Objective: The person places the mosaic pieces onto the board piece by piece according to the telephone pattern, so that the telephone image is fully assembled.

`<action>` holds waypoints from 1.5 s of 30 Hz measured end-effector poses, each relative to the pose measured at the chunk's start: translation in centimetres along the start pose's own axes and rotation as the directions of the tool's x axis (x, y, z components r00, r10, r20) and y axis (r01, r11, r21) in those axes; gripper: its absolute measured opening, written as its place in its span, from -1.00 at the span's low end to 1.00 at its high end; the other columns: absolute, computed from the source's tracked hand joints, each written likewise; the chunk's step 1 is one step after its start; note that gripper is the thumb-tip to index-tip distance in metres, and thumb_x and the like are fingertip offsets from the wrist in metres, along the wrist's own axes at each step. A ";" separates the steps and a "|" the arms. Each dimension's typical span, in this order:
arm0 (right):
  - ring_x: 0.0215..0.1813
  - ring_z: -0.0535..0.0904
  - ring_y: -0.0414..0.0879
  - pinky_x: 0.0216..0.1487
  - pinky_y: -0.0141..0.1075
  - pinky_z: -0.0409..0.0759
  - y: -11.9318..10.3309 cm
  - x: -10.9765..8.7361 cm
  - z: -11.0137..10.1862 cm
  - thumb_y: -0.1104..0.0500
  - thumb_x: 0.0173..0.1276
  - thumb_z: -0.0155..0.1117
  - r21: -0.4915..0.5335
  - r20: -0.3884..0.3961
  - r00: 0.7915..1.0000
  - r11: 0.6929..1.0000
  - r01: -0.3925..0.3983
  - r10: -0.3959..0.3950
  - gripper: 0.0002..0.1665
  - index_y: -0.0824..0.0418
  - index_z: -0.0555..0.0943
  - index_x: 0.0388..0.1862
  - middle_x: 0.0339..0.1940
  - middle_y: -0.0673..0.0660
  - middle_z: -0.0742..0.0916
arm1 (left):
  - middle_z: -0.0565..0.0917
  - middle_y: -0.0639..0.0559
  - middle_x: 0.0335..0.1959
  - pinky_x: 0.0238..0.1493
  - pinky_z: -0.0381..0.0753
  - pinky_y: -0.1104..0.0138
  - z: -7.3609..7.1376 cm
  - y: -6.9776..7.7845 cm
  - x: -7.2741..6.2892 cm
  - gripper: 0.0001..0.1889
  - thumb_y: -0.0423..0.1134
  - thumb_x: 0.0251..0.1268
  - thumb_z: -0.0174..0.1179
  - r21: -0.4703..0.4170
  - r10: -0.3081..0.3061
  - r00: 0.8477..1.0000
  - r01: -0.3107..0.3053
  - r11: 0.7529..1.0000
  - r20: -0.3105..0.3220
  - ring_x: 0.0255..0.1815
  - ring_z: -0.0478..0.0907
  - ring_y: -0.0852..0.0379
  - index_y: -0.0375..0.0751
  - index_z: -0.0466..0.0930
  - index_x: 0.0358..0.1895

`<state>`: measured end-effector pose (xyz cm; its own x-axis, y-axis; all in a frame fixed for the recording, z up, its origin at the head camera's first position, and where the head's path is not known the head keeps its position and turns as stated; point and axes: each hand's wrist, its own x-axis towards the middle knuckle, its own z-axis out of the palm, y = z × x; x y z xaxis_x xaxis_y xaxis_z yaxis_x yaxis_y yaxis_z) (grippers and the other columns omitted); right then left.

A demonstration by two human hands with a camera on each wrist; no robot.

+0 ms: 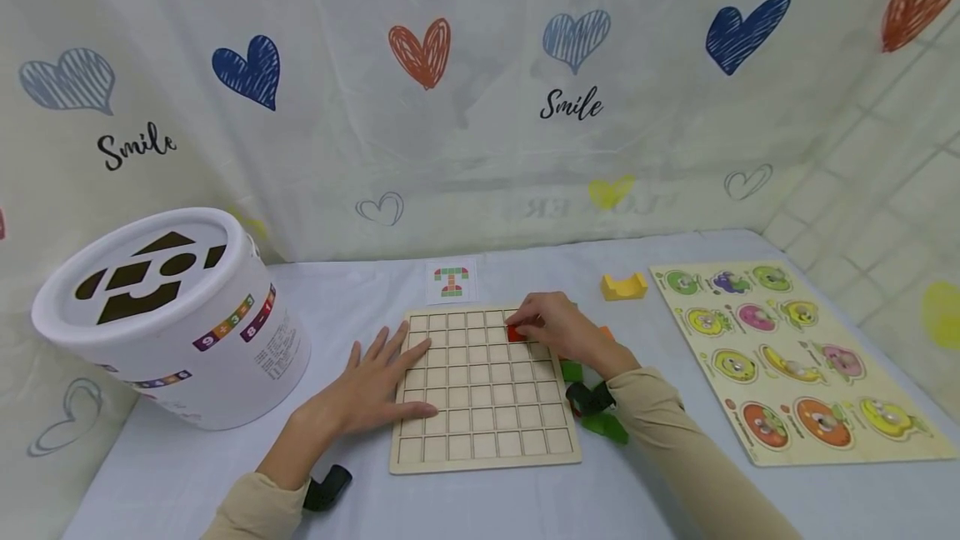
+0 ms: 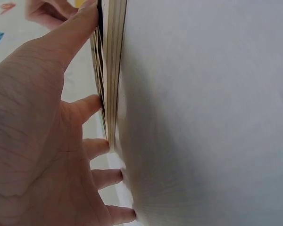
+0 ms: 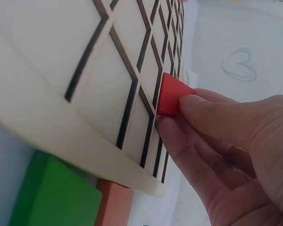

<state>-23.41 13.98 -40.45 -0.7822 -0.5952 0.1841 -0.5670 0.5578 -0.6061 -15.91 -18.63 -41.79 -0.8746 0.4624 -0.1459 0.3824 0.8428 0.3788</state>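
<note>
A wooden grid board (image 1: 480,445) with square cells lies flat on the white-covered table. My right hand (image 1: 558,325) pinches a red block (image 3: 172,95) between thumb and fingers, right at a cell near the board's far right corner. In the head view most of that red block is hidden by the fingers. Spread straight, the fingers of my left hand (image 1: 375,386) rest along the board's left edge, thumb and index on its surface. A small card (image 1: 452,282) with a red, green and orange block pattern stands just beyond the board.
Green blocks (image 3: 54,193) and an orange block (image 3: 114,202) lie beside the board's right edge, partly under my right arm. Behind is a yellow arch block (image 1: 624,287). A white bucket (image 1: 281,340) stands left, a fruit puzzle board (image 1: 780,394) lies right.
</note>
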 end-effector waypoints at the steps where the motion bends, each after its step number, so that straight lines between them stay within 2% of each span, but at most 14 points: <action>1: -0.20 0.67 -0.08 -0.16 -0.32 0.65 0.0 0.0 0.0 0.46 0.34 0.43 -0.007 0.006 1.000 1.000 0.001 -0.001 -0.78 0.37 0.81 -0.05 -0.26 0.08 0.75 | -0.13 -0.26 0.73 0.50 -0.29 -0.46 0.0 0.0 0.0 0.03 0.48 0.30 0.19 0.000 0.000 1.000 0.000 1.000 0.002 0.70 -0.25 -0.41 0.02 0.11 0.70; 18: -0.26 0.68 -0.06 -0.26 -0.37 0.64 -0.9 0.5 0.3 0.48 0.33 0.42 -0.157 0.030 0.999 0.987 0.030 -0.025 -0.78 0.44 0.80 -0.05 -0.29 0.15 0.73 | -0.14 -0.25 0.74 0.50 -0.28 -0.46 -0.1 0.1 -0.1 0.03 0.48 0.31 0.18 0.006 0.001 1.000 -0.001 1.000 0.000 0.70 -0.25 -0.41 0.03 0.10 0.71; 24: -0.29 0.65 -0.09 -0.29 -0.39 0.61 -1.3 0.6 0.4 0.49 0.34 0.41 -0.169 0.038 0.999 0.985 0.026 -0.020 -0.79 0.45 0.79 -0.06 -0.29 0.16 0.71 | -0.15 -0.25 0.74 0.50 -0.29 -0.46 -0.1 0.1 -0.1 0.03 0.48 0.31 0.18 0.001 -0.004 1.000 0.004 1.000 0.006 0.70 -0.26 -0.41 0.02 0.09 0.71; 29: -0.27 0.68 -0.05 -0.27 -0.37 0.65 -1.4 0.6 0.7 0.51 0.32 0.41 -0.183 0.023 1.000 0.983 0.011 -0.007 -0.82 0.43 0.81 -0.12 -0.30 0.16 0.72 | -0.15 -0.25 0.74 0.50 -0.29 -0.46 -0.2 0.3 -0.1 0.03 0.47 0.31 0.19 -0.008 -0.008 1.000 0.008 1.000 0.012 0.70 -0.26 -0.41 0.01 0.09 0.71; 34: -0.21 0.72 0.00 -0.21 -0.33 0.70 -1.6 0.6 0.9 0.52 0.32 0.40 -0.166 0.016 1.000 0.986 -0.020 0.023 -0.83 0.42 0.81 -0.14 -0.26 0.17 0.75 | -0.14 -0.26 0.73 0.50 -0.30 -0.46 -0.3 0.4 -0.1 0.03 0.45 0.31 0.21 -0.008 -0.012 1.000 0.012 1.000 0.012 0.70 -0.26 -0.42 -0.01 0.10 0.70; 38: -0.20 0.72 -0.01 -0.19 -0.33 0.69 -1.3 0.3 0.5 0.50 0.36 0.37 -0.126 0.024 1.000 0.992 -0.015 0.019 -0.83 0.43 0.80 -0.12 -0.24 0.18 0.75 | -0.12 -0.27 0.73 0.50 -0.29 -0.46 -0.3 0.5 -0.1 0.03 0.44 0.31 0.22 -0.008 -0.007 1.000 0.007 1.000 0.007 0.70 -0.25 -0.42 -0.01 0.11 0.70; 41: -0.19 0.72 -0.03 -0.16 -0.29 0.70 -0.9 -0.2 -0.3 0.44 0.43 0.33 -0.076 0.028 0.999 0.997 -0.032 0.034 -0.83 0.46 0.77 -0.06 -0.18 0.19 0.75 | -0.11 -0.28 0.73 0.49 -0.28 -0.47 -0.3 0.5 -0.1 0.03 0.44 0.31 0.22 -0.010 -0.005 1.000 0.005 1.000 0.007 0.69 -0.24 -0.44 -0.02 0.11 0.70; 45: -0.13 0.71 -0.02 -0.06 -0.20 0.71 -0.1 -1.3 -2.2 0.38 0.50 0.28 -0.036 0.010 0.995 0.995 -0.094 0.094 -0.79 0.45 0.74 0.01 -0.10 0.18 0.73 | -0.11 -0.29 0.72 0.48 -0.26 -0.49 -0.3 0.6 -0.1 0.03 0.44 0.30 0.23 -0.013 -0.005 1.000 0.005 1.000 0.012 0.69 -0.23 -0.46 -0.03 0.12 0.70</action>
<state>-22.90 15.96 -38.91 -0.8295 -0.5459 0.1181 -0.5001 0.6319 -0.5920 -15.73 -18.26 -41.29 -0.8729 0.4614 -0.1585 0.3738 0.8413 0.3904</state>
